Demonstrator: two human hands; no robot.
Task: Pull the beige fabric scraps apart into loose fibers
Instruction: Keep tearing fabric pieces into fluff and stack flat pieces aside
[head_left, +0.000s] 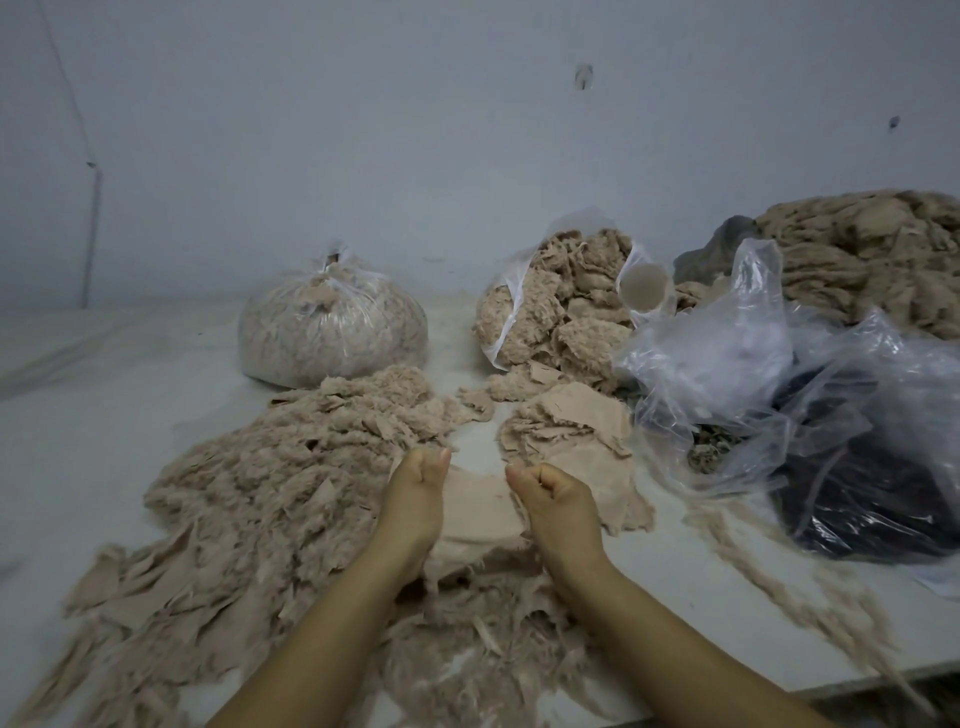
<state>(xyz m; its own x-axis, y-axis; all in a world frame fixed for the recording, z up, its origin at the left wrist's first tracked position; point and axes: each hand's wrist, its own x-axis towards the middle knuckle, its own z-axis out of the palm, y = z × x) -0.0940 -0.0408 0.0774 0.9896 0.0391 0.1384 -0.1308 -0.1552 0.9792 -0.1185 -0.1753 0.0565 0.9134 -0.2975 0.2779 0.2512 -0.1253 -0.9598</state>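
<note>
A head-worn camera view looks down on a pale work surface (104, 426) where a flat beige fabric scrap (480, 512) is held stretched between two bare hands, near the front centre of the scene. The left hand (415, 499) is seen curled into a fist on the scrap's left edge, and the right hand (550, 499) is curled the same way on its right edge, thumbs uppermost, with a short gap of taut cloth between them. To the left, a broad heap of already shredded fibres (270, 478) is spread across the surface, and behind the right hand a smaller stack of untorn scraps (566, 431) is laid. Further back, a tied clear bag of fluff (332, 327), an open bag of torn pieces (550, 306), crumpled empty plastic bags (727, 338) and a large mound of beige material (872, 260) are seen against a plain wall. The cloth is judged to be very light, soft and limp, with frayed edges that shed easily, so little force is likely needed. A firm pinch close to a raw edge, with both grips kept near each other, is judged best, since a wide hold would probably let the weave stretch rather than part
</note>
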